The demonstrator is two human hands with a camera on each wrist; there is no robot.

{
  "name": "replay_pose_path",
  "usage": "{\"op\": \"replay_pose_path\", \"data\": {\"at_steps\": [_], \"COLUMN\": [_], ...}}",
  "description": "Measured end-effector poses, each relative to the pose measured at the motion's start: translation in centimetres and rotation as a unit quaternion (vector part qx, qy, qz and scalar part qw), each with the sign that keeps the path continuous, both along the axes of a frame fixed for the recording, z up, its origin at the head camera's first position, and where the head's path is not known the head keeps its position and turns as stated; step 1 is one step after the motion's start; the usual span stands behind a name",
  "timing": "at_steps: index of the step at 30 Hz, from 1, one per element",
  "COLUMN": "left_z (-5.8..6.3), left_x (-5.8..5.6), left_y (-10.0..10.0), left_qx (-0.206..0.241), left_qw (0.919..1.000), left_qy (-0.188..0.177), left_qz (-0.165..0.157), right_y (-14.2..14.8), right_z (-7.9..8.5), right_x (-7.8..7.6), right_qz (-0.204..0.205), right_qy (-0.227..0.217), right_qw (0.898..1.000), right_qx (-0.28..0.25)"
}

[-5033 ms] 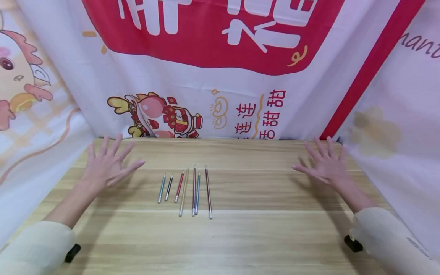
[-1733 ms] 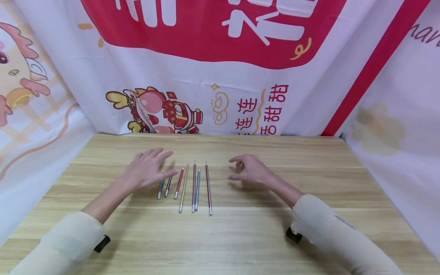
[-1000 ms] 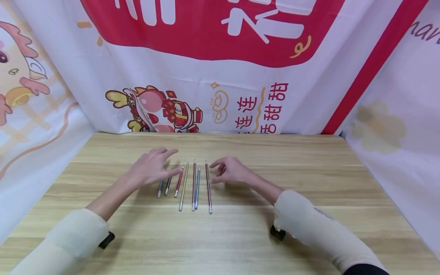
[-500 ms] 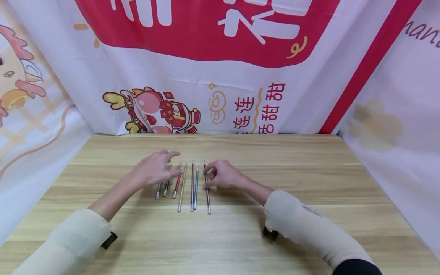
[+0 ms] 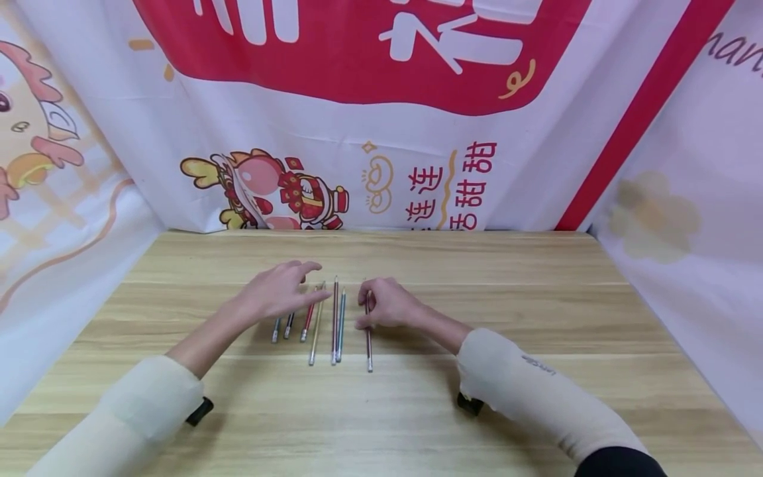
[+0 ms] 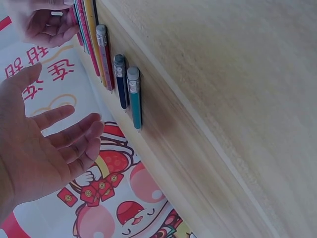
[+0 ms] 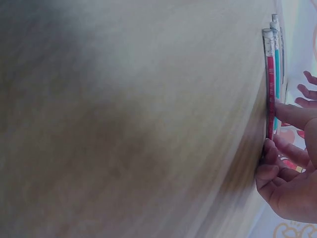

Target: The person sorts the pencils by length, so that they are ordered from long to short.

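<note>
Pencil of dark red colour lies at three o'clock from the long blue pencil. For a steady hold, I think a light, even pinch near its middle is best, without disturbing the blue one. The right hand is narrow, thumb and fingers pinching this pencil; whether it touches the table, I cannot tell. The left hand, at ten o'clock, is rather wide and holds nothing.

tabletop: smooth wood-grain | pencil: smooth paint | ferrule: metal | backdrop: matt cloth
</note>
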State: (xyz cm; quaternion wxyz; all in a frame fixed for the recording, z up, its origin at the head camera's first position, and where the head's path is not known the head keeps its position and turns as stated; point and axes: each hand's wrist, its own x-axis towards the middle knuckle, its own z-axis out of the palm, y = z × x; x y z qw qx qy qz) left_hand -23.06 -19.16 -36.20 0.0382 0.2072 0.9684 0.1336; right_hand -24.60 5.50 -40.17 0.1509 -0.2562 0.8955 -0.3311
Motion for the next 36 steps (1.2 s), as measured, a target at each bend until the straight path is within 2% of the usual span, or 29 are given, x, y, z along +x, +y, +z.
{"op": "replay_pose_path", "data": {"at_steps": [8,14,23,30,36], "left_z": [0.0,-0.1,-0.2,-0.3,-0.4], "left_x": [-0.2,-0.2,-0.4,-0.7,-1.0], "left_y": [0.8,1.3,1.9,2.2,2.5], "left_qx": [0.004,0.016,0.02,0.027,0.037], "left_qw": [0.9999,0.9996,0.9994,0.9988,0.9975], "left_qy": [-0.012,-0.011,-0.022,-0.029,-0.051], "left_qz": [-0.008,-0.019,-0.017,-0.031,-0.032], "right_y": [0.5,0.6,0.9,1.9,3.0], "right_z": [0.3,0.5,0.7,0.4,0.2], "right_x": [0.2,0.4,0.3,0.1,-0.1], "right_qz": [-0.004,-0.015,-0.028,-0.016,-0.019], "right_qy": [-0.013,-0.009,-0.008,0.018,-0.001], "right_qw": [1.0,0.999,0.998,0.999,0.999], "right_qx": [0.005,0.034,0.054,0.021,-0.025]}}
